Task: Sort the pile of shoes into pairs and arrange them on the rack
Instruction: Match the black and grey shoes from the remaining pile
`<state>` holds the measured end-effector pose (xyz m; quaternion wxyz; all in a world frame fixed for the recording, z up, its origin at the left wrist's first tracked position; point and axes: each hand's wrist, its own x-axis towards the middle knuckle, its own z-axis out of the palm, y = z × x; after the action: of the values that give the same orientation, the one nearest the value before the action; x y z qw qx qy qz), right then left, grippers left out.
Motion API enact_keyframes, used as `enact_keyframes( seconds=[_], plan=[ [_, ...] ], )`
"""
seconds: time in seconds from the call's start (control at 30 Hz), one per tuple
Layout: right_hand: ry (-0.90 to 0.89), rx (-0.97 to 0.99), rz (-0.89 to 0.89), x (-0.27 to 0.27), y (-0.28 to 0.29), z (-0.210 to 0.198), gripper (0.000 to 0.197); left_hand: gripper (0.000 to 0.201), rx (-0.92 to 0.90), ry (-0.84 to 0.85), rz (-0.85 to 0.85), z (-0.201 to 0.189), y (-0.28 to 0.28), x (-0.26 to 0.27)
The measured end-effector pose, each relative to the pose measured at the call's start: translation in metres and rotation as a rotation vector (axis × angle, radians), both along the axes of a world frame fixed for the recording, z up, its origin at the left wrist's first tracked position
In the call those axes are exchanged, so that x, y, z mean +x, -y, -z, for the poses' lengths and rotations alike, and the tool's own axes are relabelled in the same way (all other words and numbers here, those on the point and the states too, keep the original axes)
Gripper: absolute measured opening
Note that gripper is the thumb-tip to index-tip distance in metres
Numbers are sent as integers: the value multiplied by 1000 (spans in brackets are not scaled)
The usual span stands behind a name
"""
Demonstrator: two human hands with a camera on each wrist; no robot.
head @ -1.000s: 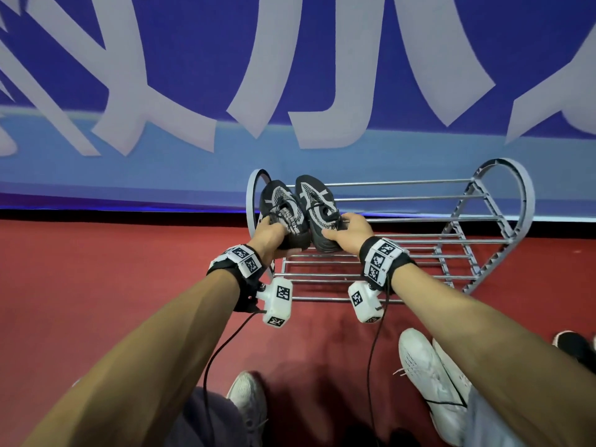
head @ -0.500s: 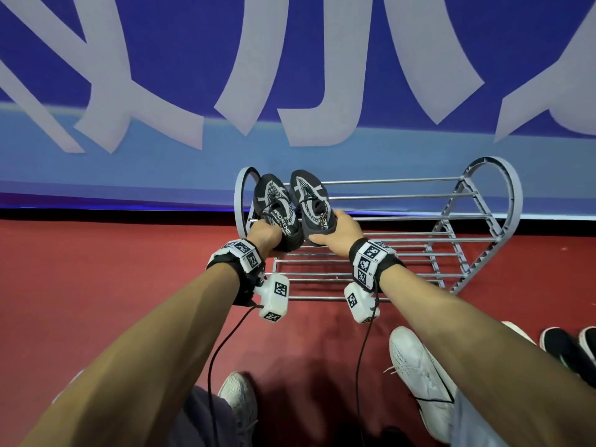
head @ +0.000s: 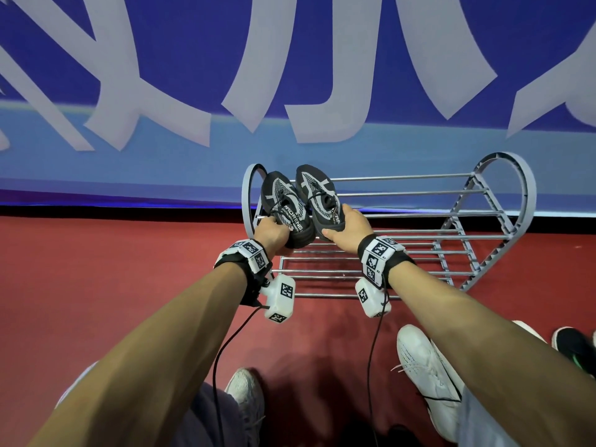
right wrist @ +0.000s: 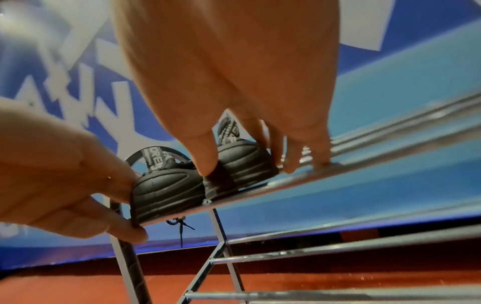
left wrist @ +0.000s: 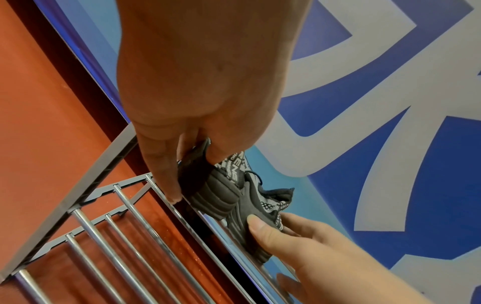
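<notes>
Two black knit sneakers with white patterns sit side by side, toes toward the wall, at the left end of the grey metal shoe rack's top shelf. My left hand grips the heel of the left black sneaker; in the left wrist view its fingers curl round the heel. My right hand holds the heel of the right black sneaker, thumb on one side and fingers on the other, as the right wrist view shows around that heel. Both heels rest on the shelf's front bar.
White sneakers and a black shoe with green trim lie on the red floor at lower right. The person's own white shoe is near bottom centre. A blue banner wall stands right behind the rack. The rack's lower shelves hold nothing.
Both hands have pushed the pair of black sneakers farther back onto the top shelf, toward the wall. The head view has shifted slightly left.
</notes>
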<state>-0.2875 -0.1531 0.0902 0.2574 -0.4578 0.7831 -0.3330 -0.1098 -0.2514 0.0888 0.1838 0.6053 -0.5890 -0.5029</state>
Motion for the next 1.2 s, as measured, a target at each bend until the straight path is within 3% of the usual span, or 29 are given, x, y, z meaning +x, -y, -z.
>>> enact_keyframes(
  seconds=[0.13, 0.3, 0.43, 0.53, 0.67, 0.83, 0.97, 1.13, 1.2],
  plan=[
    [-93, 124, -5, -1, 4, 0, 78, 11, 5, 50, 34, -25, -21, -1],
    [-100, 99, -9, -9, 4, 6, 75, 11, 28, -22, 51, -48, -40, -5],
    [-97, 71, -4, -4, 0, 4, 81, 35, -9, 2, 95, -34, -37, -1],
    [-75, 8, 35, 0, -3, -4, 70, 66, -52, 3, 67, -23, -33, 1],
    [-40, -19, 46, -1, -6, -7, 62, 61, -69, 33, 101, -23, -32, 1],
    [-37, 21, 66, 0, -6, -6, 67, 83, -82, 97, 139, -4, -23, -1],
    [-30, 37, 49, 0, -9, -15, 63, 69, -72, 113, 154, -17, -32, -2],
    [-44, 91, -25, -7, -11, -24, 61, 97, -18, 217, 81, -28, -40, -7],
    [-65, 118, -30, -10, -15, -30, 68, 118, -135, 344, 29, -37, -47, -7]
  ],
)
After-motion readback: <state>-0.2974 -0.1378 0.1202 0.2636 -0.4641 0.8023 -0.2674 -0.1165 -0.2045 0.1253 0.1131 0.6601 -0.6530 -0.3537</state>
